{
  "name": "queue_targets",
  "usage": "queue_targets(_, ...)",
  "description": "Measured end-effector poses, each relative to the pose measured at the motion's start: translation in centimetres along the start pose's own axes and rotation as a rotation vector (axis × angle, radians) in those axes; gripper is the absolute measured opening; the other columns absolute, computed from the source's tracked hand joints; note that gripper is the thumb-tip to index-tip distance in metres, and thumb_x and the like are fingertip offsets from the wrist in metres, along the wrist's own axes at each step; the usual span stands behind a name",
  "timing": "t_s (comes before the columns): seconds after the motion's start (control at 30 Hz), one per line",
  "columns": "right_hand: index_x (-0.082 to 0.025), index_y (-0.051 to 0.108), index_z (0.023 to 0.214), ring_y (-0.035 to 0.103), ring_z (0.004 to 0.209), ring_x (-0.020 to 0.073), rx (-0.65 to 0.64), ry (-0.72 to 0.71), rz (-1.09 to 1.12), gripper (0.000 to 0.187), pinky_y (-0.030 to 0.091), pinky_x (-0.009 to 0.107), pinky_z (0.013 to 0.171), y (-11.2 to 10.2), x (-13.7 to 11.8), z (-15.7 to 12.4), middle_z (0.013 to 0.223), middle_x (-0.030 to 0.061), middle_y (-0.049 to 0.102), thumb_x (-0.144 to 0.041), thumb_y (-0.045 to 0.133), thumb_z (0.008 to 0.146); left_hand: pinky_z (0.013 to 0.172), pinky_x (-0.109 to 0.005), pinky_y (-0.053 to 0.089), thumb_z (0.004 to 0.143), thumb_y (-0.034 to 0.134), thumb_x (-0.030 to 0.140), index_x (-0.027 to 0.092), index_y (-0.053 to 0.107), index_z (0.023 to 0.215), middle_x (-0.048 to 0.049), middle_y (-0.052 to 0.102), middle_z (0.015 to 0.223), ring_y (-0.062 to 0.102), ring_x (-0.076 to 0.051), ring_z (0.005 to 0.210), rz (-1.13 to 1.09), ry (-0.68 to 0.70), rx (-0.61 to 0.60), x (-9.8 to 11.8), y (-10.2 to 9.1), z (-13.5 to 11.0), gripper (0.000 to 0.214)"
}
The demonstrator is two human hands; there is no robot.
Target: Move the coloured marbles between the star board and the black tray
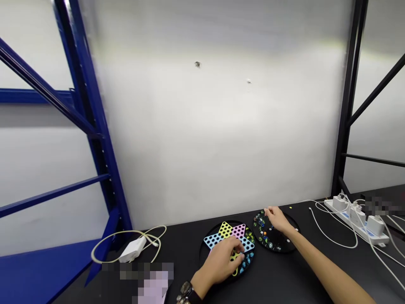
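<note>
A stretch of black tabletop (303,270) runs from the right hand (276,219) and left hand (220,264) to a looped white cable (335,242) and power strip (356,219), which bar the way further right. A white wall (202,147) blocks the far side; a white charger (133,250) and blue rack upright (104,169) stand left of the checkers board (225,236).

No readable text — blue power strip (356,221) labels too small.

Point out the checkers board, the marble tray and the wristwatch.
Checkers board (225,230), head view, yellow star arm.
Marble tray (292,218), head view, black rim.
Wristwatch (187,291), head view, watch case.
</note>
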State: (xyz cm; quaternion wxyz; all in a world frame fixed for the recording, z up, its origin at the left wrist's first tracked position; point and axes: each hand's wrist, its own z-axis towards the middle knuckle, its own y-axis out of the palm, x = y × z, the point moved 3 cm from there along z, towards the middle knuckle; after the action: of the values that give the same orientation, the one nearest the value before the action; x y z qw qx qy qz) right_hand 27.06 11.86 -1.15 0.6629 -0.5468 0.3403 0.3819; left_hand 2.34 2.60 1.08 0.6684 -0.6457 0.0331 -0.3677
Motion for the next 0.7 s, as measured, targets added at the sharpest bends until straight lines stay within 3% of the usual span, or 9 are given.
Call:
queue_targets(0.07,-0.02,0.056,0.082,0.055,0.072,0.0164,-0.02,-0.081,-0.341,0.026,0.036,0.025,0.062,1.1,-0.3,0.5,0.073,0.0025,0.058,-0.036,0.04,0.094,0.079,-0.026,0.042,0.082,0.054,0.028,0.024,0.062,0.09,0.0002,0.066,0.095,0.059,-0.017,0.088,0.0,0.01,-0.001,0.1,0.0,0.0,0.012)
queue_targets(0.17,-0.022,0.057,0.107,0.061,0.089,0.0214,-0.121,-0.115,-0.656,0.024,0.038,0.028,0.072,2.7,-0.9,0.7,0.095,0.0081,0.065,-0.032,0.039,0.095,0.079,-0.026,0.043,0.082,0.054,0.027,0.024,0.063,0.091,-0.0002,0.066,0.095,0.059,-0.017,0.089,0.001,0.013,0.0,0.2,0.0,0.0,0.013)
queue_targets(0.3,-0.021,0.057,0.114,0.064,0.094,0.0251,-0.233,-0.146,-0.865,0.026,0.04,0.032,0.077,4.1,-1.7,0.9,0.105,0.0126,0.067,-0.027,0.04,0.094,0.082,-0.027,0.043,0.081,0.055,0.027,0.024,0.064,0.091,0.0,0.066,0.096,0.059,-0.017,0.09,-0.003,0.003,-0.008,0.6,-0.3,-0.1,0.014)
queue_targets(0.4,-0.02,0.059,0.108,0.065,0.095,0.0257,-0.259,-0.139,-0.877,0.021,0.041,0.033,0.077,4.5,-1.6,1.3,0.103,0.0128,0.067,-0.024,0.046,0.091,0.083,-0.027,0.044,0.081,0.055,0.027,0.024,0.064,0.091,0.0,0.066,0.096,0.059,-0.017,0.09,-0.001,-0.007,-0.006,0.8,-0.6,-0.3,0.014)
queue_targets(0.47,-0.019,0.06,0.097,0.064,0.09,0.0237,-0.225,-0.133,-0.711,0.014,0.042,0.031,0.075,4.5,-1.3,1.8,0.096,0.0105,0.067,-0.026,0.05,0.089,0.083,-0.027,0.044,0.081,0.055,0.027,0.024,0.064,0.092,-0.0001,0.066,0.096,0.059,-0.017,0.091,0.0,-0.011,-0.003,0.8,-0.6,-0.3,0.015)
queue_targets(0.53,-0.019,0.056,0.086,0.06,0.073,0.0175,-0.162,-0.073,-0.319,0.015,0.041,0.026,0.064,4.0,-1.0,2.3,0.081,0.0051,0.064,-0.033,0.052,0.088,0.082,-0.027,0.044,0.081,0.055,0.026,0.024,0.064,0.092,-0.0001,0.066,0.096,0.059,-0.017,0.091,-0.004,-0.008,-0.001,0.7,-0.5,-0.4,0.015)
queue_targets(0.63,-0.021,0.05,0.087,0.035,0.042,0.008,-0.134,0.094,0.344,0.028,0.027,0.02,0.044,3.4,-0.6,2.9,0.059,-0.0062,0.046,-0.049,0.047,0.088,0.081,-0.027,0.044,0.081,0.055,0.027,0.025,0.064,0.092,-0.0001,0.066,0.096,0.059,-0.017,0.09,-0.008,0.002,-0.003,0.5,-0.4,-0.4,0.015)
queue_targets(0.7,-0.022,0.049,0.093,0.022,0.037,0.0058,-0.187,0.166,0.583,0.036,0.017,0.018,0.04,3.5,-0.8,3.2,0.057,-0.0094,0.039,-0.056,0.043,0.086,0.081,-0.027,0.044,0.08,0.055,0.028,0.025,0.064,0.091,-0.0004,0.066,0.097,0.059,-0.017,0.09,-0.007,-0.002,-0.004,0.4,-0.3,-0.4,0.014)
